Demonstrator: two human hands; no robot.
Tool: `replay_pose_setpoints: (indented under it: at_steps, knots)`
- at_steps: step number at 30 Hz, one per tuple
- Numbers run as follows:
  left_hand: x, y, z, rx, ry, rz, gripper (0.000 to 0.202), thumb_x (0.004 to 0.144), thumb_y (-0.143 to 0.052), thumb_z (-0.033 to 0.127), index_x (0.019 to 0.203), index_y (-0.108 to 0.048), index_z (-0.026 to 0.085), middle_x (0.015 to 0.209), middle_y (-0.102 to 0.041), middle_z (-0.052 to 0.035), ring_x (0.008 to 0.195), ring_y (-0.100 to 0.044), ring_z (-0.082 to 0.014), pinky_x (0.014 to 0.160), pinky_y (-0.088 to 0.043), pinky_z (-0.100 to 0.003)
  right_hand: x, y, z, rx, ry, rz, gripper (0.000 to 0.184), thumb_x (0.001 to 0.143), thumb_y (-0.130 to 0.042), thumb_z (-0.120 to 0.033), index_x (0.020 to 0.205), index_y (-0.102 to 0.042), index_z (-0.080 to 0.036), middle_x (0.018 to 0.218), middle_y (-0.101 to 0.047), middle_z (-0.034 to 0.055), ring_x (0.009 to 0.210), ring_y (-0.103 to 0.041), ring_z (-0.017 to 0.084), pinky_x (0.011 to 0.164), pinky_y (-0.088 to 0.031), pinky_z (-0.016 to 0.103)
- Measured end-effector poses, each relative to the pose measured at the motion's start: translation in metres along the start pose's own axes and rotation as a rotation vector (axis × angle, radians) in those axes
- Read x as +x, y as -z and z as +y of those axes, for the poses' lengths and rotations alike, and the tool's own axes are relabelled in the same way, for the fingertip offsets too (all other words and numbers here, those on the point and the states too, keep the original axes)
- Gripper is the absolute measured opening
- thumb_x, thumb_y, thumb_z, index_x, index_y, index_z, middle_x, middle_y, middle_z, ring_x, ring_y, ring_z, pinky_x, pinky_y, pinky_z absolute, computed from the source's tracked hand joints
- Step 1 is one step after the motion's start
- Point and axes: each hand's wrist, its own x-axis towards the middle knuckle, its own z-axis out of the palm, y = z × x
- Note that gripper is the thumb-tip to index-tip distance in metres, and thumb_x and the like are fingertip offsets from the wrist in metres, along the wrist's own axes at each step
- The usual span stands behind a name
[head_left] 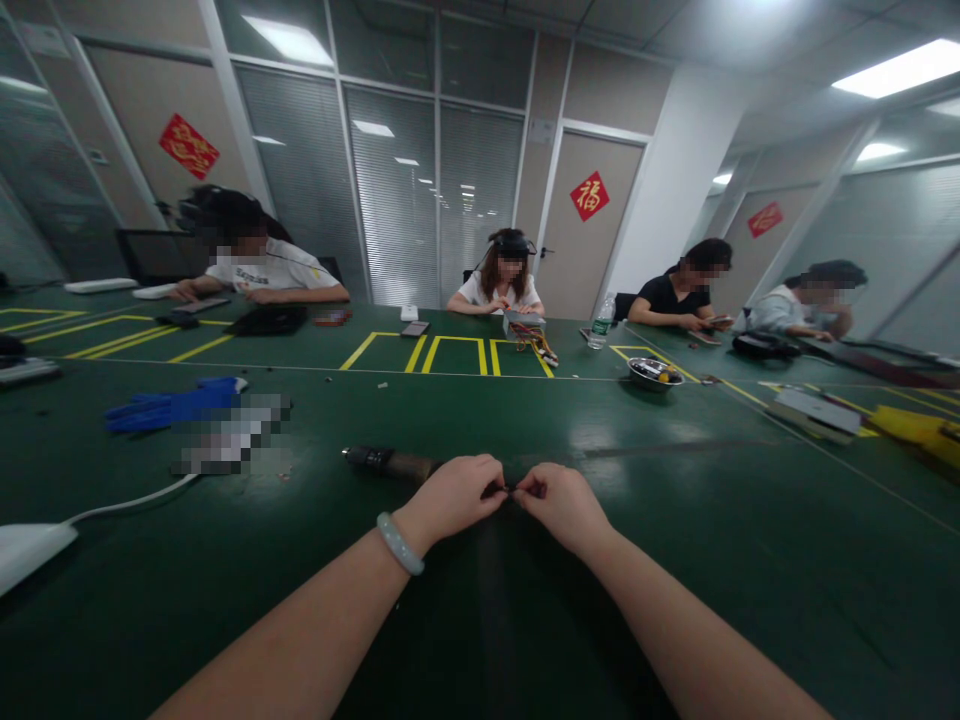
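My left hand [461,492], with a pale bangle [400,544] on its wrist, is closed in a pinch low over the green table. Facing it, my right hand [564,508] is also closed, thumb and fingertips pressed together. The two sets of fingertips almost meet around something small and dark, too small to name. Just behind my left hand a dark drill-like tool [390,463] lies on the table, its chuck end pointing left. The rest of that tool is hidden by my hand.
Left of my hands are blue gloves [176,404], a blurred-out flat object [236,435] and a white cable [135,505]. A metal bowl [654,375], a water bottle [601,322] and bundled wires [541,345] stand further off. Several people sit across the green table [720,560].
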Motion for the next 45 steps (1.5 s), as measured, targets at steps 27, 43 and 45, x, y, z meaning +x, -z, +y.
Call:
replay_pose_setpoints:
  at_steps: [27, 43, 45]
  knots:
    - [0.001, 0.001, 0.003, 0.04, 0.022, -0.003, 0.005, 0.085, -0.058, 0.021, 0.09, -0.056, 0.02, 0.092, -0.059, -0.0012, 0.085, -0.058, -0.0179, 0.076, -0.044, -0.029, 0.0, -0.011, -0.005, -0.35, 0.178, 0.076, 0.013, 0.089, -0.055, -0.026, 0.086, -0.067, -0.023, 0.092, -0.064, 0.0022, 0.09, -0.057, 0.017, 0.084, -0.041, 0.029]
    - [-0.007, 0.014, 0.011, 0.081, -0.08, 0.183, 0.035, 0.085, -0.057, 0.027, 0.119, -0.053, 0.022, 0.119, -0.061, -0.0056, 0.124, -0.048, -0.023, 0.116, -0.022, -0.045, 0.012, -0.009, 0.008, -0.525, 0.22, 0.027, 0.013, 0.091, -0.044, -0.015, 0.094, -0.055, -0.02, 0.094, -0.063, 0.0047, 0.091, -0.055, 0.021, 0.084, -0.039, 0.031]
    - [-0.009, 0.016, 0.007, 0.081, -0.068, 0.193, 0.043, 0.086, -0.056, 0.029, 0.128, -0.048, 0.023, 0.128, -0.057, -0.0058, 0.129, -0.044, -0.0232, 0.117, -0.02, -0.046, 0.012, 0.01, 0.027, -0.547, 0.166, 0.021, 0.011, 0.091, -0.046, -0.018, 0.093, -0.056, -0.021, 0.095, -0.064, 0.0054, 0.092, -0.056, 0.021, 0.083, -0.04, 0.031]
